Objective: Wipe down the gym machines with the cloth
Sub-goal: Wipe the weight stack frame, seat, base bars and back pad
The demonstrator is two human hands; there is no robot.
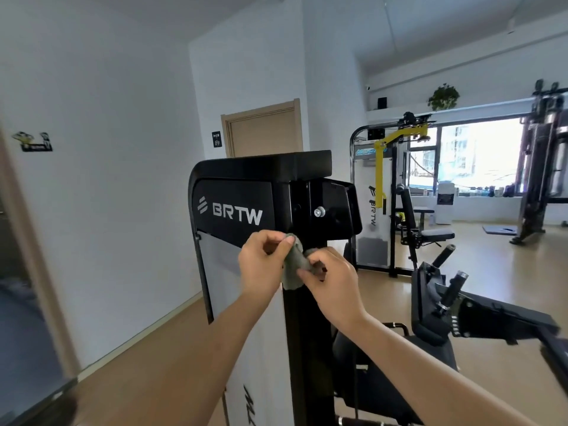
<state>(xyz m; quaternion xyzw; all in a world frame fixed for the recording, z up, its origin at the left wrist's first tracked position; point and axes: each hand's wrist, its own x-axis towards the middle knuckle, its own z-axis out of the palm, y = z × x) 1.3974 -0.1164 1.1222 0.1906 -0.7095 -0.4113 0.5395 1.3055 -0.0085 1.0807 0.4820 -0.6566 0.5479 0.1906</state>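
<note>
Editor: Two bare forearms rise from the bottom edge. What are the hands doing?

Photographer: Both are on one grey-green cloth point(293, 267). The left hand point(261, 267) pinches its upper corner between thumb and curled fingers. The right hand point(333, 281), just beside it, nips the bunched middle with its fingertips. The loose end hangs below the two hands.

Editor: And where is the cloth against the equipment?

Photographer: It is held up in front of the black gym machine point(261, 167), at the corner post right behind the hands. Whether the fabric actually touches the post, I cannot tell. Above the left hand runs the white "BRTW" lettering point(237, 214) on the black panel. Above the right hand sits a silver bolt point(319, 212) on a glossy black housing point(336, 198). A pale shroud panel point(221, 265) drops away below the left hand.

Editor: What lies to the right hand's side?

Photographer: Just right of it, black padded grips point(445, 256) stick up from a black arm assembly. Well beyond the right hand stands a second machine with a yellow arm point(382, 167) and a seat point(436, 233) under it. Past that come a bright window point(479, 152) and a dark cable station point(538, 167) at the far edge. A potted plant point(443, 96) sits on a ledge high above.

Editor: And past the left hand?

Photographer: A wooden door point(264, 133) shows above the machine's top. A white wall with a small sign point(33, 142) runs far left over the light wood floor point(153, 364).
</note>
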